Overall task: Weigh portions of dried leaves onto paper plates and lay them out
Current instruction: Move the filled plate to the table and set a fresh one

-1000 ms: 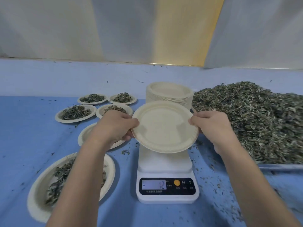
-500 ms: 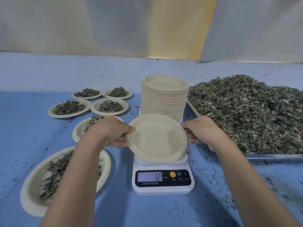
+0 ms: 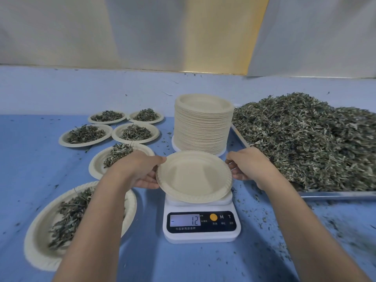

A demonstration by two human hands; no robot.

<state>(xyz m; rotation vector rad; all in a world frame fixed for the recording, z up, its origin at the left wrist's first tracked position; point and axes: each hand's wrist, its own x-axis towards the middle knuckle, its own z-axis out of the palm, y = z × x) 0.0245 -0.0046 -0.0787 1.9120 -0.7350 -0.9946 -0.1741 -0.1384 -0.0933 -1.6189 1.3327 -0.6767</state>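
Two hands [image 3: 140, 170] [image 3: 251, 166] pinch opposite rims of the paper plate [image 3: 193, 176].

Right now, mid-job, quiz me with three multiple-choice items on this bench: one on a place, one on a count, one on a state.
1. Where does the stack of empty plates stand?
A. behind the scale
B. in front of the scale
C. on top of the scale

2. How many plates with leaves are laid out?
A. four
B. six
C. eight

3. The empty plate over the scale is
A. lying free
B. gripped by the left hand and right hand
C. heaped with leaves

Answers:
1 A: the stack rises beyond the scale's far edge.
2 B: six filled plates lie left of the scale.
3 B: fingers curl round its opposite edges.
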